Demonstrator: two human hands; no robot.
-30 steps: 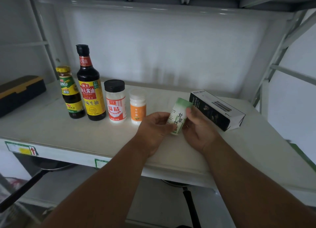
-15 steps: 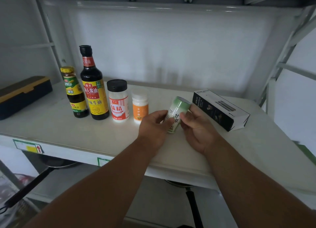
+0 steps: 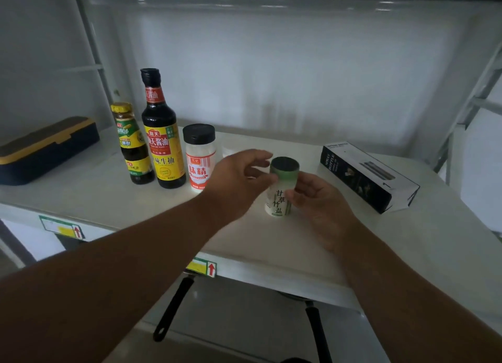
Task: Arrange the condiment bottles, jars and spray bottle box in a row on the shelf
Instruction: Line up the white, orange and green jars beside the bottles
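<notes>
On the white shelf [image 3: 81,196] a row stands at the left: a small yellow-capped sauce bottle [image 3: 131,145], a tall soy sauce bottle [image 3: 160,142] and a black-lidded white jar [image 3: 199,158]. My left hand [image 3: 239,177] hides whatever stands right of that jar. A green-lidded salt jar [image 3: 279,203] stands upright on the shelf between my hands. My right hand [image 3: 317,199] holds its right side with curled fingertips. My left hand hovers loosely at its lid, fingers relaxed. The black spray bottle box [image 3: 364,172] lies flat at the right.
A black case with a yellow band [image 3: 40,147] lies at the shelf's far left. Below the shelf, two black pan handles [image 3: 173,308] [image 3: 316,332] stick out. A metal upright [image 3: 461,112] borders the right side.
The salt jar went from tilted in both hands to standing upright on the shelf, slightly further right. My left hand loosened its grip and now hides the orange-labelled jar.
</notes>
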